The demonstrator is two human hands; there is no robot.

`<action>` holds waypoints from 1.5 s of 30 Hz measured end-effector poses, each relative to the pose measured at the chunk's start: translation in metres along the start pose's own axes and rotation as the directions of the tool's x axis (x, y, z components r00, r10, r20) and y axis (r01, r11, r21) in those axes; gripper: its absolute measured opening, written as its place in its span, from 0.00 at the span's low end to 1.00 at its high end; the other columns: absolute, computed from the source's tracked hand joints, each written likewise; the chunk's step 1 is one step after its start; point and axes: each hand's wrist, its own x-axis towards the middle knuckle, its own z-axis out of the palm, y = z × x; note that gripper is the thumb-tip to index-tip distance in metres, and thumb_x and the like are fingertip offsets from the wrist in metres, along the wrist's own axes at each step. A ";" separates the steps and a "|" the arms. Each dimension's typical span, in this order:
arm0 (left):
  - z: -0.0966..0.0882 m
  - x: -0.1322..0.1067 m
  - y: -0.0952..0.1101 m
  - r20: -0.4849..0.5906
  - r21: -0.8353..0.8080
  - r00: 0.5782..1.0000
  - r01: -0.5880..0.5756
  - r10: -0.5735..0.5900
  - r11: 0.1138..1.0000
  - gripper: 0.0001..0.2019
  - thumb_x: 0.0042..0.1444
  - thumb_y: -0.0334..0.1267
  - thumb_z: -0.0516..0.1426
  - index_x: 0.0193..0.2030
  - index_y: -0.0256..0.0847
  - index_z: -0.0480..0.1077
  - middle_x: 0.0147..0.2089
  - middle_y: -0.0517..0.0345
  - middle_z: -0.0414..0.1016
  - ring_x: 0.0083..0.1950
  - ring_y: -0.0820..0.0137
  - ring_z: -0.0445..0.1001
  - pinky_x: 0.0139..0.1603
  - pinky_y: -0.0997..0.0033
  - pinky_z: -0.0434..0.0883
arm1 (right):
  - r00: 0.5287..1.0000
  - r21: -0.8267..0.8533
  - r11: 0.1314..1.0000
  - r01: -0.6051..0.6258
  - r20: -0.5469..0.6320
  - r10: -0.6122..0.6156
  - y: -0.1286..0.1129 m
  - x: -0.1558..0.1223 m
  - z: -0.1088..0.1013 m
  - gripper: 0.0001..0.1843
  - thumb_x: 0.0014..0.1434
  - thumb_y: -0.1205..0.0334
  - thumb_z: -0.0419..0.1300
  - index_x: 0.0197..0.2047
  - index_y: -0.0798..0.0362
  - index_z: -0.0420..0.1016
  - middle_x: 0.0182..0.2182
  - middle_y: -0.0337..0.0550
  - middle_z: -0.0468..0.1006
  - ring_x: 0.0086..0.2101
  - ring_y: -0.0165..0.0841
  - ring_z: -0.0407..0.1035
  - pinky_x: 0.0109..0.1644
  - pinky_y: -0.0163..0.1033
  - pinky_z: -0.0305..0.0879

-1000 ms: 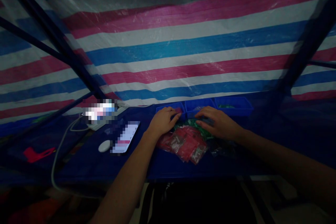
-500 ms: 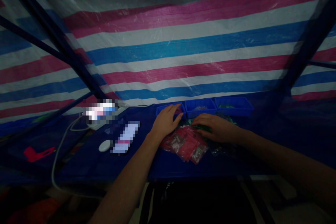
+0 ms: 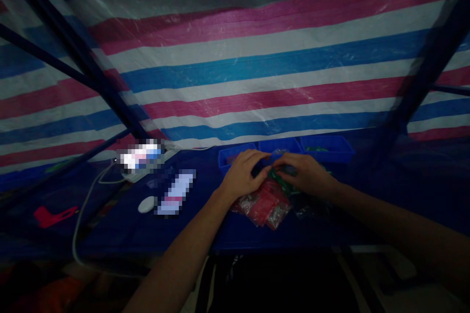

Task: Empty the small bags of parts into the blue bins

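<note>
My left hand (image 3: 245,172) is over the upper left of a pile of red packets (image 3: 265,204) in clear plastic. Its fingers and thumb curve toward each other near my right fingertips; anything between them is too small and dark to make out. My right hand (image 3: 306,172) faces it from the right, index finger and thumb bent around the edge of a green packet (image 3: 284,183). More green packets lie partly hidden under this hand. Just behind the hands stands a row of blue trays: the left tray (image 3: 222,160), the middle tray (image 3: 268,145) and the right tray (image 3: 343,151).
Left of my arm, a phone (image 3: 176,193) with a blurred screen lies on the blue table (image 3: 205,176) beside a white round object (image 3: 147,204). A lit, blurred device (image 3: 141,154) stands farther back, with a white cable (image 3: 79,220). A red object (image 3: 53,216) is at far left.
My left hand has moved right from over the left tray to my right fingertips. My right hand has shifted slightly, its index finger and thumb now bent closer together around the green packet.
</note>
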 end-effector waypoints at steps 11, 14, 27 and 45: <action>0.020 0.002 0.004 -0.006 -0.173 0.995 0.095 -0.097 0.980 0.14 0.65 0.45 0.63 0.55 0.46 0.76 0.52 0.55 0.83 0.53 0.61 0.81 0.57 0.55 0.75 | 0.940 0.542 0.825 -0.159 -0.172 0.295 -0.006 0.003 0.000 0.18 0.57 0.55 0.71 0.49 0.51 0.78 0.41 0.47 0.82 0.41 0.37 0.79 0.50 0.47 0.78; 0.016 0.004 0.009 -0.057 -0.235 0.987 0.130 -0.147 0.963 0.12 0.65 0.45 0.63 0.53 0.45 0.77 0.51 0.55 0.84 0.51 0.62 0.82 0.54 0.59 0.76 | 0.935 0.547 0.821 -0.164 -0.178 0.306 -0.005 0.003 -0.001 0.19 0.58 0.54 0.71 0.51 0.50 0.78 0.44 0.48 0.82 0.43 0.38 0.79 0.52 0.47 0.78; 0.018 0.005 0.013 -0.101 -0.381 0.965 0.185 -0.240 0.906 0.22 0.63 0.43 0.64 0.62 0.46 0.68 0.46 0.55 0.82 0.47 0.64 0.83 0.54 0.59 0.78 | 0.915 0.568 0.778 -0.269 -0.102 0.390 0.003 0.004 -0.003 0.15 0.58 0.49 0.70 0.44 0.49 0.81 0.40 0.45 0.85 0.41 0.39 0.80 0.48 0.47 0.78; 0.020 0.005 0.013 -0.152 -0.295 0.983 0.051 -0.099 0.954 0.25 0.60 0.44 0.67 0.63 0.44 0.71 0.58 0.49 0.78 0.54 0.62 0.78 0.57 0.57 0.77 | 0.930 0.466 0.859 -0.213 -0.172 0.325 0.000 0.003 0.003 0.13 0.60 0.52 0.69 0.45 0.49 0.80 0.45 0.47 0.82 0.46 0.42 0.79 0.54 0.49 0.76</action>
